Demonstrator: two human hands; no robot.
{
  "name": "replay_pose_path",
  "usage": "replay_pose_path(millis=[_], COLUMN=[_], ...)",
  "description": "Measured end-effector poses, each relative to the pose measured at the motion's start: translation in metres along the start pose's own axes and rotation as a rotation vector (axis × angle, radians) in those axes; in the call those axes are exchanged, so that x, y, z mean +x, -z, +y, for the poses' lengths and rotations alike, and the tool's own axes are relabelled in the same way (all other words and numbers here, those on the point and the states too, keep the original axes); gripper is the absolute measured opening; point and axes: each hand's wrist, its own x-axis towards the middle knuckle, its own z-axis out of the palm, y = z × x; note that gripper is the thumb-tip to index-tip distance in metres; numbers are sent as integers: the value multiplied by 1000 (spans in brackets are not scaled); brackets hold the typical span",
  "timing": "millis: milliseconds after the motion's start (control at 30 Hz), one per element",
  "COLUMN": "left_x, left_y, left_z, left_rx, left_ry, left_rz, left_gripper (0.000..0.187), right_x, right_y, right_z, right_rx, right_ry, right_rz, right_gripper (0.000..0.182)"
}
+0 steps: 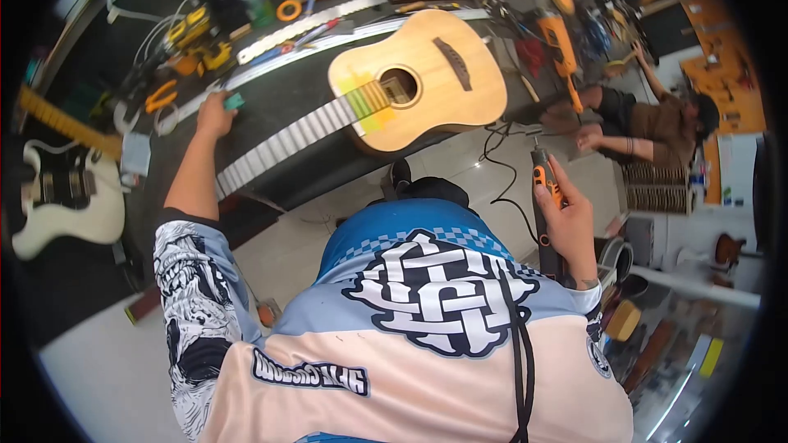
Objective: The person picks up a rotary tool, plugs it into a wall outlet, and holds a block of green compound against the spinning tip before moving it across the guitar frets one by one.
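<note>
My right hand [568,226] is wrapped round an orange and black rotary tool [545,176], its tip pointing up, in front of my body. On the dark bench, my left hand [216,115] reaches out with its fingers on a small green item [235,102]. Between the hands lies an acoustic guitar [464,86] with a pale wooden top. Its neck [287,145] points towards the lower left, with pale strips across the fingerboard. Yellow and green tape [367,104] covers the top beside the soundhole.
A white electric guitar [61,209] stands at the left. Yellow power tools [195,39], orange pliers [161,97] and long rulers [308,25] lie along the bench [271,107]. Another person [665,127] sits at the right near an orange tool [560,45]. A black cable hangs beside the bench.
</note>
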Motion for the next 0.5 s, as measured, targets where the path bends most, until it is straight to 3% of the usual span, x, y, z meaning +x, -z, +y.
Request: replay_pose_path(millis=[100,200,233,267,333,500], left_x=[15,18,20,21,18,18], left_y=[-11,-8,-10,-9,-1,3], left_z=[2,19,17,16,24,27], left_rx=[-128,-133,-160,-187,-186,-59], left_ry=[-19,-37,-68,-102,-75,48], left_rz=[-33,-25,-18,-12,-67,-21], left_gripper=[49,47,47,48,48,46], right_x=[-5,-4,-4,0,2,16], right_y=[6,7,9,7,10,8], right_z=[14,38,36,53,39,40], right_rx=[51,-13,32,19,17,-1], right_ry=[-43,50,-41,49,-100,-40], right_rz=[72,149,118,155,113,67], right_gripper=[54,53,52,51,53,51])
